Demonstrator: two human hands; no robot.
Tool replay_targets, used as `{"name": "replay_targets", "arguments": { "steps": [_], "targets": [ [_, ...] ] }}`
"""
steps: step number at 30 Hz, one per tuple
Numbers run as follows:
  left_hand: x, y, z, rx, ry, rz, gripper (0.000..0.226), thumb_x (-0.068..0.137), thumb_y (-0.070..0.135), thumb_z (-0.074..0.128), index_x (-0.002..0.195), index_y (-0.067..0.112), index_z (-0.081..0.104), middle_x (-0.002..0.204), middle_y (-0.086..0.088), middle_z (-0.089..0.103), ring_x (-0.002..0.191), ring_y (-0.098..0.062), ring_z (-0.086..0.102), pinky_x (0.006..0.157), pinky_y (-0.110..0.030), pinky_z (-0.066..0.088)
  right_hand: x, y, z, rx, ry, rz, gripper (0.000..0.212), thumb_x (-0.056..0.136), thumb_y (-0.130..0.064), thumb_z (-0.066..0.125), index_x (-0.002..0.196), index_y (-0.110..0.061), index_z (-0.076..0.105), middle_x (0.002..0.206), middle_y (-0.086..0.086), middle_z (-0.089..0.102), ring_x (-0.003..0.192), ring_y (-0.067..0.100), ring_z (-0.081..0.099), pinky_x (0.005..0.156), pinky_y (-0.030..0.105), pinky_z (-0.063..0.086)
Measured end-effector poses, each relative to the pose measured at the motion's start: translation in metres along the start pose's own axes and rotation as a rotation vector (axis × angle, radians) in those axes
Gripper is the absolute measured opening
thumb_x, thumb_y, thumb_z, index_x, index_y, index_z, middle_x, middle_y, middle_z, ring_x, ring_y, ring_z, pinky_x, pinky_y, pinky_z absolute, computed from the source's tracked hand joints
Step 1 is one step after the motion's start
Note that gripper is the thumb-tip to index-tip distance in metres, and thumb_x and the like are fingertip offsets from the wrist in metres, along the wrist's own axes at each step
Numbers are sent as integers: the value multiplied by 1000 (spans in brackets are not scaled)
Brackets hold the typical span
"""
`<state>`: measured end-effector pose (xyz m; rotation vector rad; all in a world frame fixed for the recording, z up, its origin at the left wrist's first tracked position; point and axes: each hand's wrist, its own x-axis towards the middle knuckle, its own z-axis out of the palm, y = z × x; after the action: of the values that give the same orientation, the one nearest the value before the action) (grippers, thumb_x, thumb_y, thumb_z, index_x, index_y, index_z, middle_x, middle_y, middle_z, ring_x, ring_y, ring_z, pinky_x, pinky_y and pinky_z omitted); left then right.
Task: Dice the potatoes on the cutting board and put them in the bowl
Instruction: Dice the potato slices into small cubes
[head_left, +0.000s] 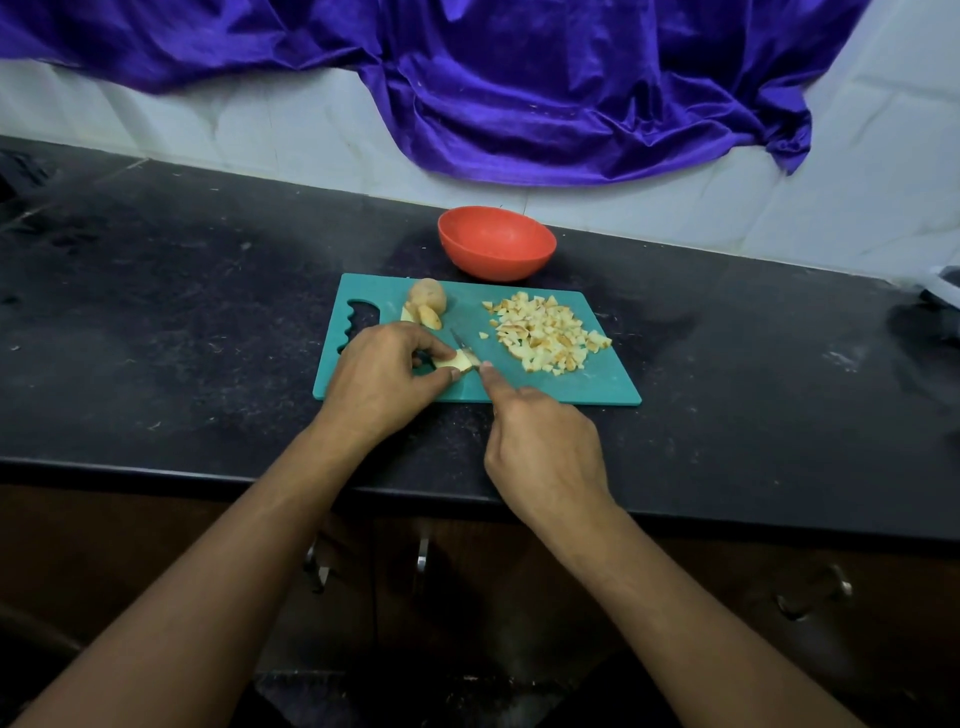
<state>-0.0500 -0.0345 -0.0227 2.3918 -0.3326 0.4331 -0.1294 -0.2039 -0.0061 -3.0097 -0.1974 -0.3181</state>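
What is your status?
Left hand pinches pale potato piece; right hand holds small knife. Diced heap on teal plastic board; round red bowl looks empty. Nothing blocking.

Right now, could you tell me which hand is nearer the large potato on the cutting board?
Left. The left hand, holding a potato piece, lies just in front of the large potato; the right hand, holding the knife, sits farther right.

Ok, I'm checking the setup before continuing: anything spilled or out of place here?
Nothing spilled: the diced potato sits on the cutting board. Only oddity is the purple cloth draped over the tiled wall behind the bowl.
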Motion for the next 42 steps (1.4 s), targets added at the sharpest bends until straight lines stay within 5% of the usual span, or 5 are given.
{"name": "replay_targets", "arguments": {
  "steps": [7,14,42],
  "targets": [
    [-2,2,-2,-5,-7,4,25,86,37,79,109,27,79,109,14,73,91,-2,60,83,-27,52,5,0,-3,-45,-60,-25,63,105,-26,47,163,-27,23,118,3,62,101,25,63,73,38,47],
    [-4,2,-3,-23,0,-34,25,84,38,81,108,28,79,105,12,74,96,-5,63,87,-35,56,-6,6,1,178,101,7,54,107,-29,44,160,-34,32,104,-4,65,88,14,60,71,35,54],
    [-6,2,-4,-27,22,-33,20,83,37,83,100,27,80,102,11,71,92,-5,61,85,-34,56,-3,6,2,147,65,-66,54,106,-29,43,159,-32,35,104,-3,64,90,16,61,73,37,54]
  ]
}}
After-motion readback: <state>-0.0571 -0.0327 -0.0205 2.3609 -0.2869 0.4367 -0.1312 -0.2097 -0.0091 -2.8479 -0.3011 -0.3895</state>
